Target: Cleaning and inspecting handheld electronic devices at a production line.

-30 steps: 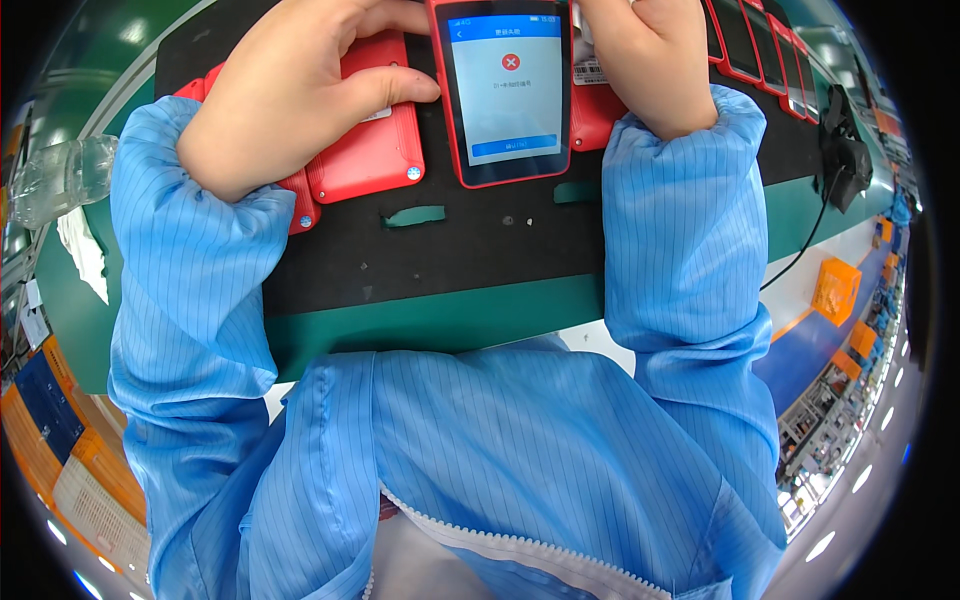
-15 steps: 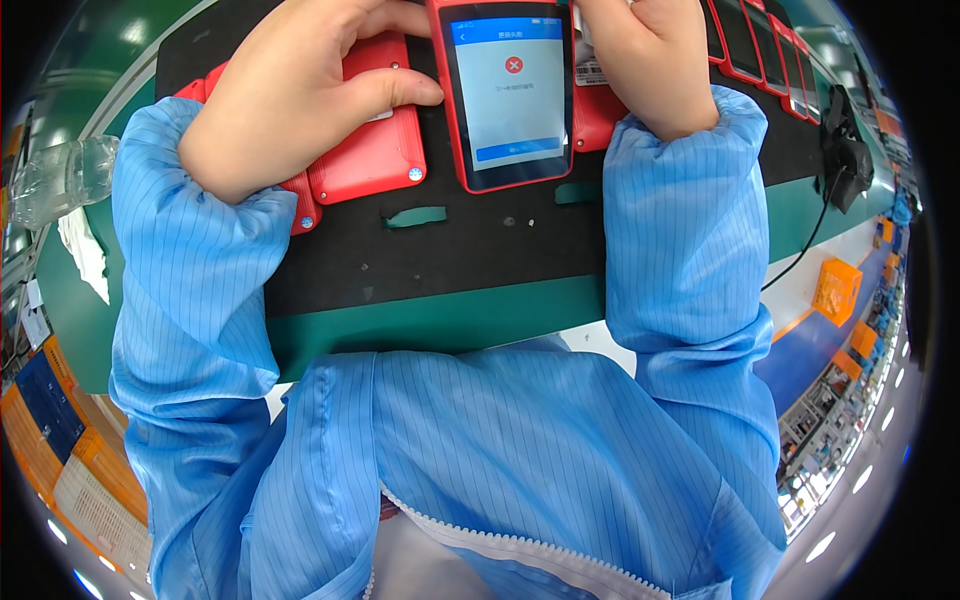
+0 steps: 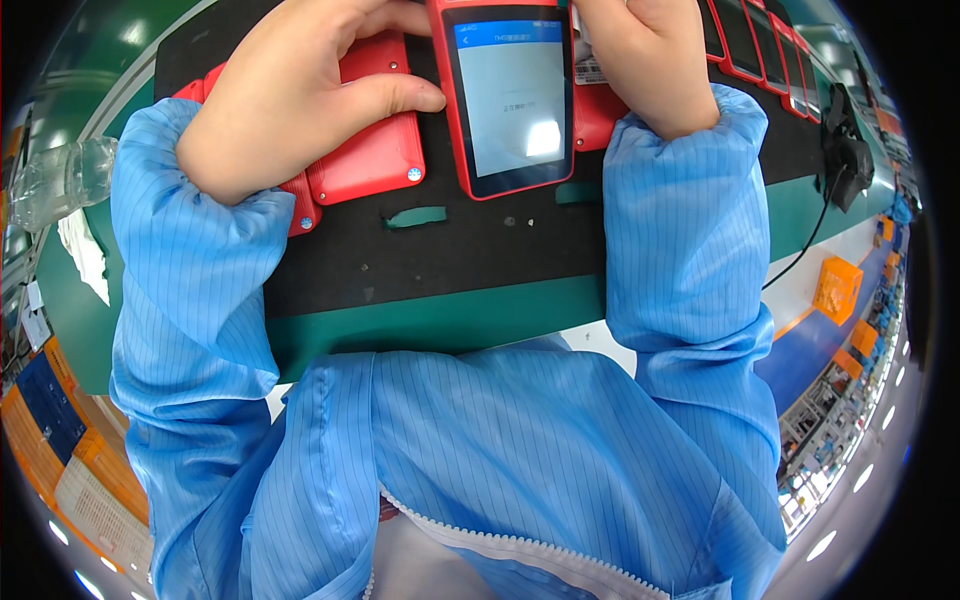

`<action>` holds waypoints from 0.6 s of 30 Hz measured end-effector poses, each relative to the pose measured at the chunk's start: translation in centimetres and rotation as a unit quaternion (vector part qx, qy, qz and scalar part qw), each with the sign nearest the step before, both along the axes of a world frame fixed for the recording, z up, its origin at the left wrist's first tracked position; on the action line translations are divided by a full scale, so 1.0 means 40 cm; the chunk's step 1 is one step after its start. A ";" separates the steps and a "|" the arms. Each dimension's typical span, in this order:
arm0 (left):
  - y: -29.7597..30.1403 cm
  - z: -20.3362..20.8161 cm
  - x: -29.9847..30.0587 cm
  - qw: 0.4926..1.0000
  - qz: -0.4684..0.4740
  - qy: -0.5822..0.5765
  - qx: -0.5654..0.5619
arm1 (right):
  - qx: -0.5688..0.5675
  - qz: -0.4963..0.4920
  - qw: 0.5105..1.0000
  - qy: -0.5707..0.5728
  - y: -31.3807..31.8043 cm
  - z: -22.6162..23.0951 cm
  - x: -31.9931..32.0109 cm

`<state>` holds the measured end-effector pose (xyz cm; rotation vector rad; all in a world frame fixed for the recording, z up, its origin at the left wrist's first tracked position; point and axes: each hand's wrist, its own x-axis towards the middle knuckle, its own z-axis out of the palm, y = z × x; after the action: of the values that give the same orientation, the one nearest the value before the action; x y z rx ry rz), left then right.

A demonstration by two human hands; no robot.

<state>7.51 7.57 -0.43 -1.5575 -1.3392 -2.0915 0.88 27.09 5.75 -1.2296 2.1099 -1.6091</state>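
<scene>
A red handheld terminal with a black-framed touchscreen is tilted up at the top of the view, its upper end cut off. Its lit screen shows a blue bar over a pale page, with a bright reflection low on the right. My left hand grips the terminal's left edge, thumb tip against the side and fingers reaching its upper part. Close by the upper right edge is my right hand, its fingers mostly beyond the top of the picture. Face-down red terminals lie under my left hand; another red terminal lies beside my right wrist.
A black mat covers much of the green table. Several red terminals stand in a row at the far right. A black device with a cable sits at the right edge, a clear plastic bottle at the left.
The screen has switched from a red cross with a blue button to a pale page with a short line of text. The terminal's lower end has shifted slightly nearer; both hands stay nearly still.
</scene>
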 end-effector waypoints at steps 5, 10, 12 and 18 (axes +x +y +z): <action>0.004 0.001 -0.007 1.000 -0.001 0.007 -0.002 | -0.011 0.002 1.000 0.006 0.008 -0.007 -0.003; 0.006 0.001 -0.011 1.000 -0.001 0.013 -0.002 | 0.053 -0.024 0.997 -0.057 -0.001 0.044 0.018; 0.000 0.000 -0.005 1.000 0.006 0.013 -0.007 | 0.103 -0.039 0.988 -0.107 -0.008 0.038 0.016; 0.011 0.007 -0.020 0.999 0.004 0.042 0.009 | 0.021 0.003 1.000 -0.006 0.001 0.005 0.001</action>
<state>6.72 8.01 -0.17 -1.6104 -1.2917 -2.0035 0.91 27.15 5.94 -1.2101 2.1189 -1.5570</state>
